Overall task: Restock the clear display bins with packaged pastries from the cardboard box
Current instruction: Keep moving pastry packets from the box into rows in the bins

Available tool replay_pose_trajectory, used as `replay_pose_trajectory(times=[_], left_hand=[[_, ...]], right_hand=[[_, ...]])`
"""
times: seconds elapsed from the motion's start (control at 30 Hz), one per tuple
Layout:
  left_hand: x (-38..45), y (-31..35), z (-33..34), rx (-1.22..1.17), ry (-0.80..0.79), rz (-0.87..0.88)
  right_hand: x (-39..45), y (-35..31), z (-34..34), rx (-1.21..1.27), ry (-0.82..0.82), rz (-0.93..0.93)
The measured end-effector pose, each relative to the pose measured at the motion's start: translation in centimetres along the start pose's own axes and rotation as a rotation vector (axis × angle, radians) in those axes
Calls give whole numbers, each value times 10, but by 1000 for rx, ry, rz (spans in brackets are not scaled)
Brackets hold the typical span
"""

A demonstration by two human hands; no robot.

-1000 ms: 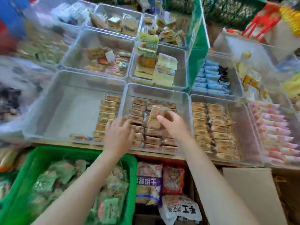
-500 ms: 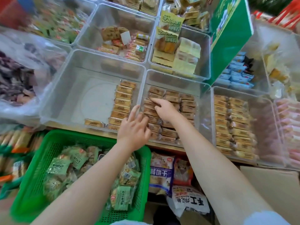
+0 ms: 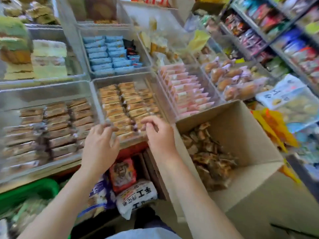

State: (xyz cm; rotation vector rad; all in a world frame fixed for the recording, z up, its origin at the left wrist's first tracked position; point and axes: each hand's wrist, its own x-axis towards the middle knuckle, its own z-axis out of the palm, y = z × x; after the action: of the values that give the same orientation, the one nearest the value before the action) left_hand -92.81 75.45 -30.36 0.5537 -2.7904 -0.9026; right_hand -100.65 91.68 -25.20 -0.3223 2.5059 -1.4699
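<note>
Fingers of my left hand (image 3: 101, 144) and right hand (image 3: 158, 133) hang loosely curled, holding nothing, over the near edge of the middle clear bin (image 3: 96, 94). Its packaged pastries (image 3: 124, 104) lie flat in rows, long axes running left-right. Just right of my right wrist stands the open cardboard box (image 3: 241, 128), more pastries heaped inside. Shelves of snacks (image 3: 276, 31) rise beyond.

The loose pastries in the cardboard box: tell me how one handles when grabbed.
The pastries look small and film-wrapped, so probably light and a bit slippery. They lie jumbled in the box, so neighbours may shift. Likely crushable if squeezed.
</note>
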Motion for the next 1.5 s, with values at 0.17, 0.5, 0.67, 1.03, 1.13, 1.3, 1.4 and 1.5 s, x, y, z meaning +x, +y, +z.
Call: replay_pose_trajectory(times=[0.17, 0.5, 0.67, 1.03, 1.13, 1.3, 1.4, 1.5], left_hand=[[15, 156, 79, -44, -90, 327], [34, 232, 183, 420, -142, 230], [33, 225, 185, 483, -104, 282], [7, 235, 149, -7, -496, 485], [-3, 233, 115, -382, -341, 203], [2, 195, 42, -1057, -273, -421], [-4, 154, 10, -1114, -181, -472], [-12, 96, -21, -1161, -132, -532]], right_hand=[[5, 98, -165, -397, 113, 371], [9, 252, -239, -941, -875, 821], [21, 264, -223, -782, -643, 866], [23, 184, -239, 611, -411, 710], [19, 147, -227, 672, -499, 619], [16, 81, -173, 663, -408, 442], [11, 42, -114, 622, -472, 328], [1, 5, -48, 506, -557, 261]])
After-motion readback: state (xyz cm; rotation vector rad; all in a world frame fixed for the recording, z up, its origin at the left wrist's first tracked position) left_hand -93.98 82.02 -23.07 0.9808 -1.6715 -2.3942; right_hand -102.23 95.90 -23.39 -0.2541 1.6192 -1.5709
